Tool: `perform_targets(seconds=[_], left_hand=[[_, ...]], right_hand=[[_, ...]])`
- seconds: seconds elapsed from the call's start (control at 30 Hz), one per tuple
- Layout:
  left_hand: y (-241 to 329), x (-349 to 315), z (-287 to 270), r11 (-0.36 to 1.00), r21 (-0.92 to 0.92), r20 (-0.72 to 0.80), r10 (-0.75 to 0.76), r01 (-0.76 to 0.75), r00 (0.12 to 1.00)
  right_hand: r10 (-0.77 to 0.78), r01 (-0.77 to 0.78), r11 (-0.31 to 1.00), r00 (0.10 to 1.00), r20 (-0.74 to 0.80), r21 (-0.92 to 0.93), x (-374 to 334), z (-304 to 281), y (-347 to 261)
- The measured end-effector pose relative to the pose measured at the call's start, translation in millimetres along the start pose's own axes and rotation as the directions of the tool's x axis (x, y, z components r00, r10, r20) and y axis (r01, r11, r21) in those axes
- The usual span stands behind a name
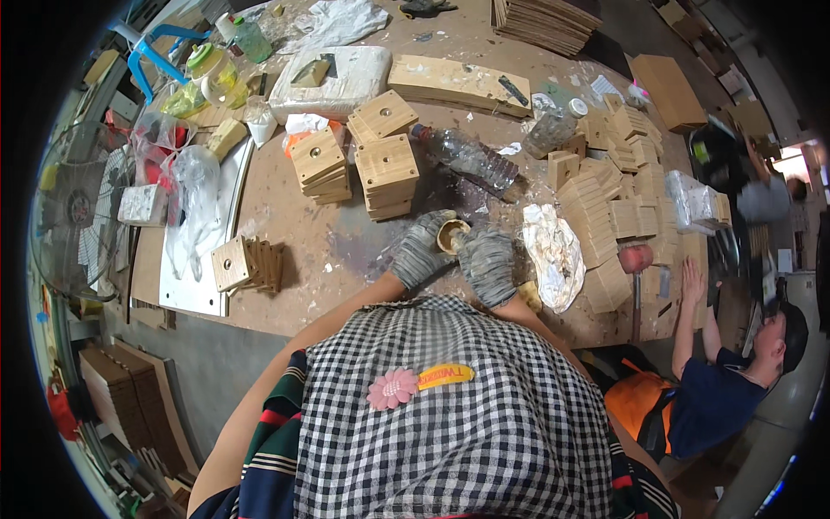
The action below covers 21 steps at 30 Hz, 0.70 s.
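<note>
My left hand [420, 251] and my right hand [488, 263], both in grey knit gloves, meet over the worktable's near middle. Together they grip a small round wooden piece [451, 234] with a hollow centre, held just above the stained tabletop [346, 251]. Stacks of square wooden blocks with centre holes [386, 173] stand just beyond my hands. A crumpled white cloth or paper [553, 253] lies right of my right hand.
A clear plastic bottle [471, 156] lies behind my hands. More square blocks lean at the left [246, 264] and pile up at the right [614, 195]. A seated person in dark blue [718, 389] reaches onto the table's right edge. A fan [73, 208] stands far left.
</note>
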<state>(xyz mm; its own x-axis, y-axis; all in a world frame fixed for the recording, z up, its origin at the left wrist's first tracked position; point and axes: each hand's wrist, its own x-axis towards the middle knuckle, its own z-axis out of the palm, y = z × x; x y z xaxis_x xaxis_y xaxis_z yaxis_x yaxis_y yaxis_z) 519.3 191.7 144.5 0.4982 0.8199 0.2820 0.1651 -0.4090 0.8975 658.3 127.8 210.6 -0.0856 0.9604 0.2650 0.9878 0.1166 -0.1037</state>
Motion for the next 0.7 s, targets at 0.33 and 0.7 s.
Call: perform_targets(seconds=[0.33, 0.7], left_hand=[[0.7, -0.6, -2.7, 0.994, 0.08, 0.043, 0.065, -0.068, 0.997], [-2.9, -7.1, -1.7, 0.993, 0.108, 0.08, 0.027, -0.035, 0.996]], right_hand=[[0.028, -0.027, 1.0, 0.997, 0.076, -0.017, 1.6, 3.2, -0.1], [0.062, -0.062, 0.998, 0.998, 0.026, 0.026, -17.8, 3.6, -3.1]])
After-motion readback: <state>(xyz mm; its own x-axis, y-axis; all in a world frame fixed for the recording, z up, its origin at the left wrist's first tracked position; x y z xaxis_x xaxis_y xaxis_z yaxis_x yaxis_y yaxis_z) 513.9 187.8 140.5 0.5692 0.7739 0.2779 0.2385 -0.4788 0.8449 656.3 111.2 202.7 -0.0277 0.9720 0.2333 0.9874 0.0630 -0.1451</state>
